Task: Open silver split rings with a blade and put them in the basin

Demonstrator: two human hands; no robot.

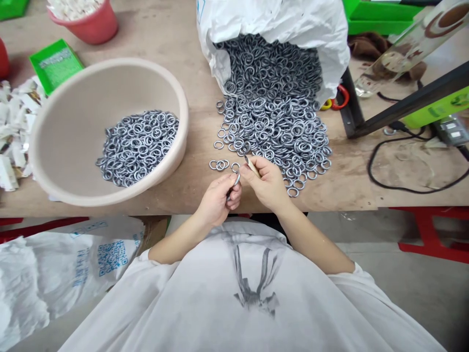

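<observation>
My left hand (219, 199) is closed, pinching a grey ring (237, 179) between thumb and fingers at the table's front edge. Something dark shows below the ring within the same fingers, too small to make out. Close beside it, my right hand (269, 185) is closed around a thin beige-handled tool (253, 167) with a dark tip; its exact kind is unclear. Just beyond both hands lie a few loose rings (220, 165). Behind my right hand spreads a heap of grey rings (271, 127), spilling from the mouth of a white sack (278, 19).
At left stands a large beige basin (69, 127) with many rings inside. Farther left are a green tray (54, 63), a pink bowl (88, 24) and white pieces (16, 127). On the right, a black metal frame (410, 102) and a black cable (370, 166) occupy the table.
</observation>
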